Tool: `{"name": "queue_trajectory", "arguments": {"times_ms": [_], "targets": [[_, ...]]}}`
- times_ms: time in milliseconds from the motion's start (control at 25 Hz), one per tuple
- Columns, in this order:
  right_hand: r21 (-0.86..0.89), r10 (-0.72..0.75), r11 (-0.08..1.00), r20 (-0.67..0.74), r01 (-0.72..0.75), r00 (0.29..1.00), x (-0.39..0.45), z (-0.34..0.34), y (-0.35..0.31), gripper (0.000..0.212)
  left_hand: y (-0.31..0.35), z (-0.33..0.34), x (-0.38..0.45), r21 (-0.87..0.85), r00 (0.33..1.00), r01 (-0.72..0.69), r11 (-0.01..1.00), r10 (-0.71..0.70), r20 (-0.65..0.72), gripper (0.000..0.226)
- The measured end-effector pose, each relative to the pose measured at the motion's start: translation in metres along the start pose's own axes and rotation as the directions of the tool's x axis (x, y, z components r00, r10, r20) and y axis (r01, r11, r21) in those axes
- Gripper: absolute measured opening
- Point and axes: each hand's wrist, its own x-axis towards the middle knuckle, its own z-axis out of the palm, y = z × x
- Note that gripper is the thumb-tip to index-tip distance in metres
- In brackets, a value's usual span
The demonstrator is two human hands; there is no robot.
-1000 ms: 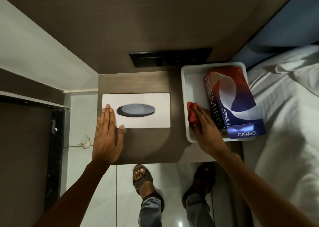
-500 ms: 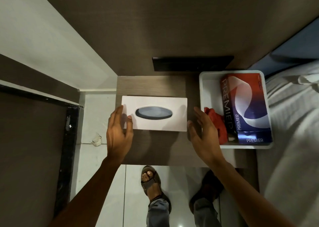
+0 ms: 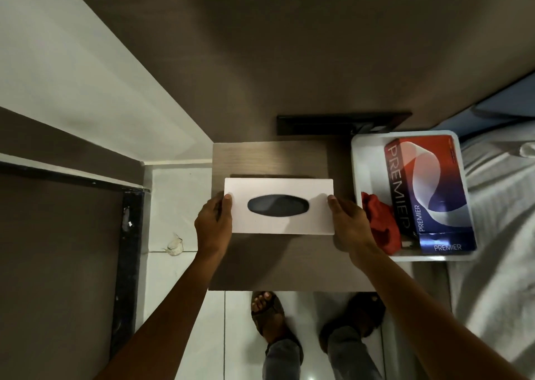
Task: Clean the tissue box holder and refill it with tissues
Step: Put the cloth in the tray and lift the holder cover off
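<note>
A white tissue box holder [image 3: 279, 187] with a dark oval slot lies on the wooden bedside table [image 3: 278, 159]. My left hand [image 3: 212, 225] grips its left end, thumb on top. My right hand [image 3: 348, 223] grips its right end the same way. To the right stands a white tray [image 3: 357, 159] holding a red-and-blue PREMIER tissue pack [image 3: 428, 188] and a crumpled red cloth [image 3: 380, 222].
A dark panel [image 3: 341, 123] sits on the wall behind the table. A bed with white linen [image 3: 498, 235] borders the tray on the right. A small crumpled scrap [image 3: 175, 246] lies on the white tiled floor at left. My sandalled feet [image 3: 267, 313] stand below the table's front edge.
My right hand left the red cloth in the tray and moved left to the holder's right end. My left hand shifted from lying flat on the holder to gripping its left end.
</note>
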Motion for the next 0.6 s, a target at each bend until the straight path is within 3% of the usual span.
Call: {"name": "queue_trajectory", "arguments": {"times_ms": [200, 440, 600], "targets": [[0.022, -0.005, 1.000, 0.019, 0.005, 1.000, 0.006, 0.002, 0.003, 0.014, 0.006, 0.000, 0.006, 0.021, 0.995, 0.091, 0.996, -0.092, 0.037, 0.030], [-0.030, -0.038, 0.999, 0.061, 0.040, 0.997, 0.004, 0.001, 0.001, 0.036, 0.023, 0.002, 0.001, -0.051, 0.968, 0.246, 0.968, -0.243, 0.062, 0.033], [-0.005, -0.039, 0.999, 0.052, 0.040, 0.998, 0.007, 0.003, 0.005, 0.032, 0.023, 0.003, 0.001, -0.055, 0.960, 0.273, 0.961, -0.268, 0.084, 0.027]]}}
